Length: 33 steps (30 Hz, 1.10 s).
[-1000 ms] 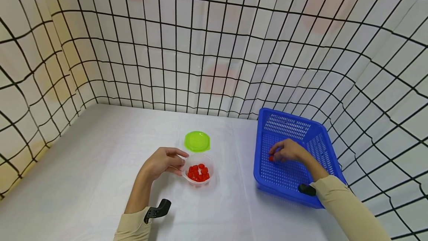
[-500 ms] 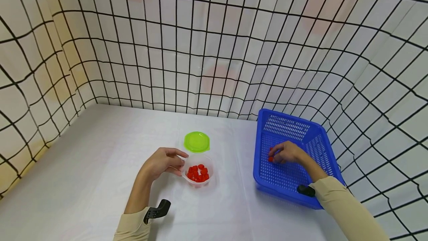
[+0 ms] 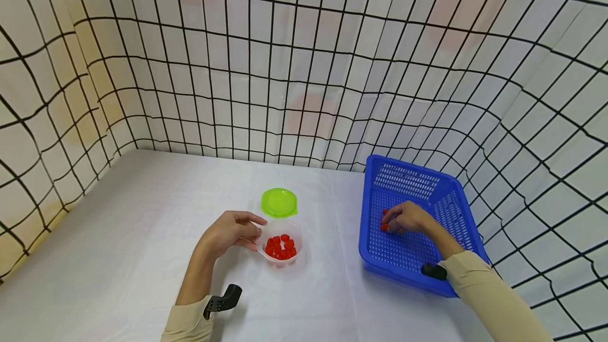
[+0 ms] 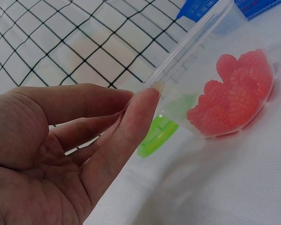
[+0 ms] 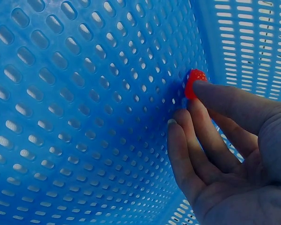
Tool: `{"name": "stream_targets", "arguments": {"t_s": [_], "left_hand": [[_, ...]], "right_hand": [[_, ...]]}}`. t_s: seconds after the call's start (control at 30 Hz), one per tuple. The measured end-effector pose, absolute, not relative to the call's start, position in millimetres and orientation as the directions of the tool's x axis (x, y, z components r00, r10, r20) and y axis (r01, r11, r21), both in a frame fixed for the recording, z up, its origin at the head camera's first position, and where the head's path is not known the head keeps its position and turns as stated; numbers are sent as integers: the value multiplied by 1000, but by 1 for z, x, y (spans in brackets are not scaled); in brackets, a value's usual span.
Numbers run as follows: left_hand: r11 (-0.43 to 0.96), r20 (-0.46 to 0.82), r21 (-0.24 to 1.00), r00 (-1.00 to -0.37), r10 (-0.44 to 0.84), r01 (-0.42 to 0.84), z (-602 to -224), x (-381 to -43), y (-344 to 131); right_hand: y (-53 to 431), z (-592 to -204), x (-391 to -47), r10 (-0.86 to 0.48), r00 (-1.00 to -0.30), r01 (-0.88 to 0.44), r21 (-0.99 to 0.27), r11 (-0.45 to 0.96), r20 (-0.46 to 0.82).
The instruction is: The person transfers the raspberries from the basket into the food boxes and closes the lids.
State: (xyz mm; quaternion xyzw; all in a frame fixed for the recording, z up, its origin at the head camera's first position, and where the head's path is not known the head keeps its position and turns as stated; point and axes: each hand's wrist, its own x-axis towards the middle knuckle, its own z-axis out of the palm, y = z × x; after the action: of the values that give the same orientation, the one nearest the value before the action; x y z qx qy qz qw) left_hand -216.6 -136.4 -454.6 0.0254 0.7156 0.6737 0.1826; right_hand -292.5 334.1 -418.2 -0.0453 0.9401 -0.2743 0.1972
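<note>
My left hand [image 3: 234,232] pinches the rim of a clear plastic tub [image 4: 178,61] between thumb and fingers. Several red raspberries [image 4: 239,93] lie in the bottom of the tub, which stands on the white table. Inside the blue basket, my right hand [image 3: 405,217] pinches a raspberry [image 5: 194,83] between thumb and forefinger, close to the basket's perforated floor. Its other fingers are loosely curled near that floor. Another bit of red [image 3: 385,211] shows just behind the right hand's fingers in the head view, partly hidden.
A green lid [image 3: 279,202] lies on the table [image 3: 157,236] just behind the tub. The blue basket [image 3: 363,226], with raised walls, stands on the right. A black wire grid [image 3: 266,73] over white cloth closes off the back and both sides.
My right hand has shifted slightly within the basket, and a second red spot now shows behind its fingers. The left hand and the tub have stayed in place.
</note>
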Motion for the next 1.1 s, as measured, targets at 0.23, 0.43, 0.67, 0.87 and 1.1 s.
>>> {"name": "stream_targets", "arguments": {"t_s": [0.23,0.43,0.67,0.87,1.1], "left_hand": [[87,-223,975,-932,286,-206,-455,-217,-137],[88,-222,975,-931,289,-205,-456,-217,-136],[96,-232,972,-930,284,-213,-455,-217,-135],[91,-233,972,-930,285,-216,-454,-216,-135],[90,-230,973,-932,281,-214,-455,-217,-135]], "right_hand": [[334,-421,-293,-174,-920,43,-532,846,-351],[334,-420,-292,-176,-918,43,-531,846,-354],[334,-416,-291,-179,-918,43,-537,842,-353],[331,-409,-290,-184,-917,36,-534,845,-353],[328,-397,-290,-205,-920,4,-530,848,-334]]}}
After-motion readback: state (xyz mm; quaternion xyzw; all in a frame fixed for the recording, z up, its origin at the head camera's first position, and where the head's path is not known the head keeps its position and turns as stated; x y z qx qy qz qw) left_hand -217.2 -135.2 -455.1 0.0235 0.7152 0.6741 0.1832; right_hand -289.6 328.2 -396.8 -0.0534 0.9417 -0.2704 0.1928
